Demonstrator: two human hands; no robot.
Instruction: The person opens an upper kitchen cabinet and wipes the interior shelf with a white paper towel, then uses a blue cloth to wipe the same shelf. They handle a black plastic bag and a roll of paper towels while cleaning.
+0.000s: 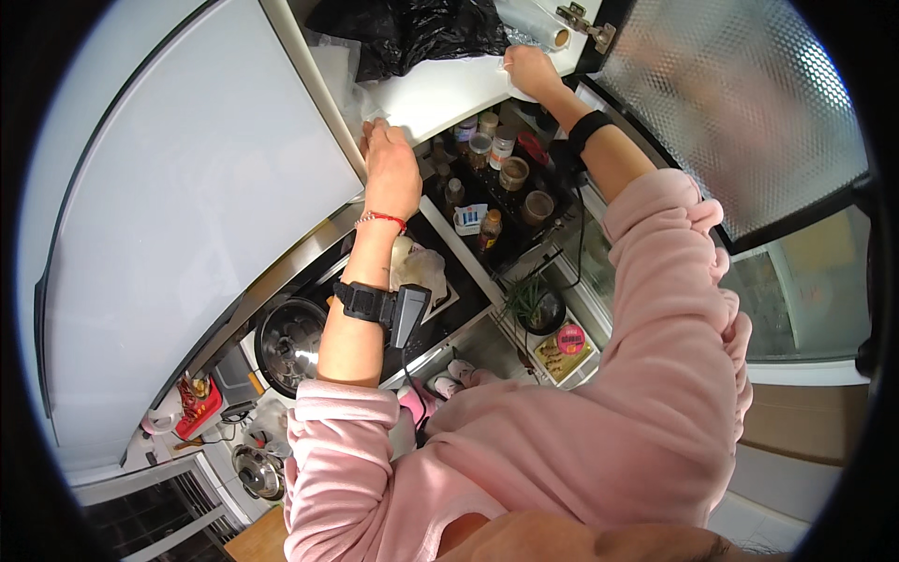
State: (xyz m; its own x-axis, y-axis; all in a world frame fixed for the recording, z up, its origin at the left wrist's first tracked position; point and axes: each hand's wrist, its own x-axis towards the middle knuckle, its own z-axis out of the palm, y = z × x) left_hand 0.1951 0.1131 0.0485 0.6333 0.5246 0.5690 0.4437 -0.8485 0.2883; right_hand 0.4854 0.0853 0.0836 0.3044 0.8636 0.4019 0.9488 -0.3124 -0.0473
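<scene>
My left hand (pixel 390 165) reaches up to the front left edge of a white cabinet shelf (pixel 442 91), beside a clear plastic bag (pixel 340 70); its fingertips are partly hidden, so any hold is unclear. At the shelf's right side, my right hand (pixel 530 72) is closed on a white cloth or tissue (pixel 521 91), which lies over the shelf edge. A crumpled black plastic bag (pixel 421 35) rests on the shelf between the hands. Behind my right hand lies a roll of clear plastic (pixel 537 24).
A frosted glass cabinet door (pixel 758 105) stands open at right, by its metal hinge (pixel 586 24). A white door panel (pixel 204 161) fills the left. Below are spice jars (pixel 513 173), a sauce bottle (pixel 489 229), a potted plant (pixel 544 309) and a dark pan (pixel 291 344).
</scene>
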